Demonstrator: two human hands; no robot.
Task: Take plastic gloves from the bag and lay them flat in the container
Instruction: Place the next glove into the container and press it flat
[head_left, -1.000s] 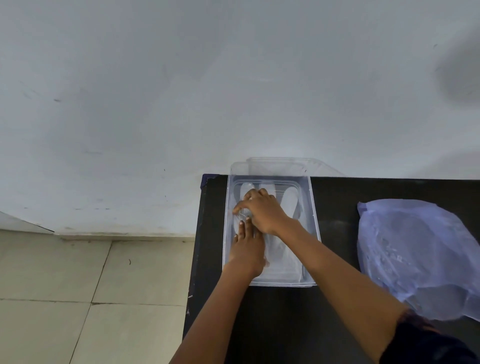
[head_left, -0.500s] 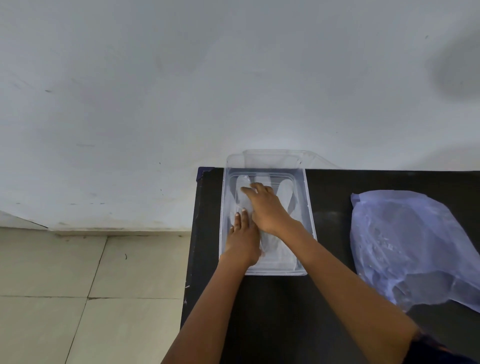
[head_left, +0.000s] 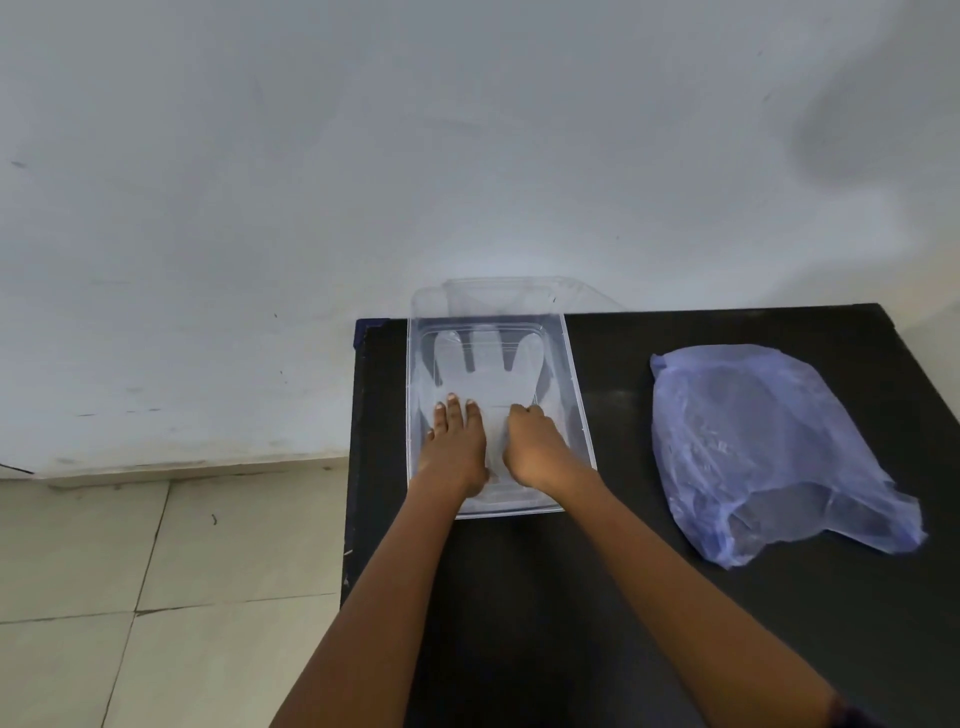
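A clear plastic container stands at the left end of the black table. A see-through plastic glove lies spread flat on its bottom, fingers pointing to the far wall. My left hand rests flat on the glove's near part, fingers stretched. My right hand sits beside it inside the container with its fingers curled under; what they pinch is hidden. A pale blue plastic bag lies on the table to the right, mouth toward me.
The black table ends just left of the container, with tiled floor below. A clear lid leans behind the container against the white wall.
My right hand has drawn back from the glove's fingers toward me and now sits beside my left hand. The glove's fingers lie uncovered and spread.
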